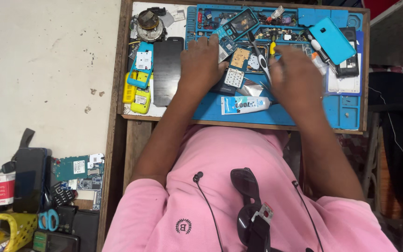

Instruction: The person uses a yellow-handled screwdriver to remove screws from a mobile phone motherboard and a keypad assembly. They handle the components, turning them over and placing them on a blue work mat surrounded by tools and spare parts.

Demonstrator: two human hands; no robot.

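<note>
From the head camera, the person leans over a wooden bench (126,70) covered by a blue work mat (346,112); the left hand (201,63) lies palm down on the mat, its fingertips pressing on a small opened phone (235,58), so its grip is flat and holds nothing closed; the right hand (295,77) is blurred, and whether its grip is closed on anything cannot be told, though a pair of tweezers (259,56) slants just beside its fingers; the phone's parts lie between the two hands: a circuit board (240,58) is bare and a white keypad sheet (234,77) lies loose just below it, so the phone looks already taken apart, with nothing yet put back together; nearer the body from the hands lies a tube of glue (244,105); beyond the left hand's fingertips rests a blue keypad phone (235,24); out past the right hand lies a turquoise back cover (332,39); left of the left hand sit a dark screen panel (167,70) and a yellow phone shell (141,95).
</note>
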